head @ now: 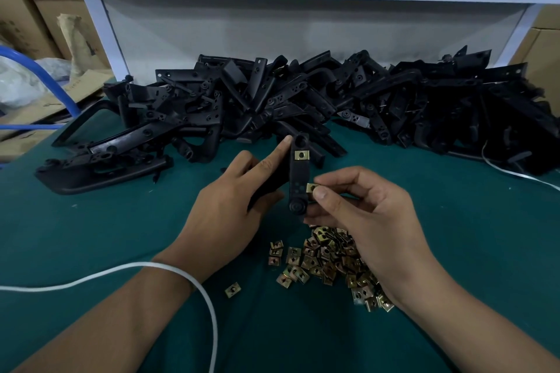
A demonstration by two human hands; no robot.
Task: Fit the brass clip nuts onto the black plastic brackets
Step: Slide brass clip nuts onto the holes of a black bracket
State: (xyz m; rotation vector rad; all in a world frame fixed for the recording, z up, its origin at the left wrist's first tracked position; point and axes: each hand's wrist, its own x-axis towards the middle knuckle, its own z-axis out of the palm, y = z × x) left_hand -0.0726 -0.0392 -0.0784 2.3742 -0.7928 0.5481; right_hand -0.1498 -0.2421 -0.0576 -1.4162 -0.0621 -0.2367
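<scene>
Above the green mat (91, 221), the left hand (230, 209) is gripping an upright black plastic bracket (298, 172) already wearing one brass clip nut (301, 155), while the right hand (363, 215) is pinching a second clip nut (311, 187) against its edge, over the loose nut pile (327, 257).

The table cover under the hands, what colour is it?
Dark teal green; the table cover shows plainly in the head view.

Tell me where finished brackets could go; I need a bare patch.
Bare green mat lies right of the right hand, before the bracket heap, and at near left behind the white cord. The clip nut pile crowds the centre.
</scene>
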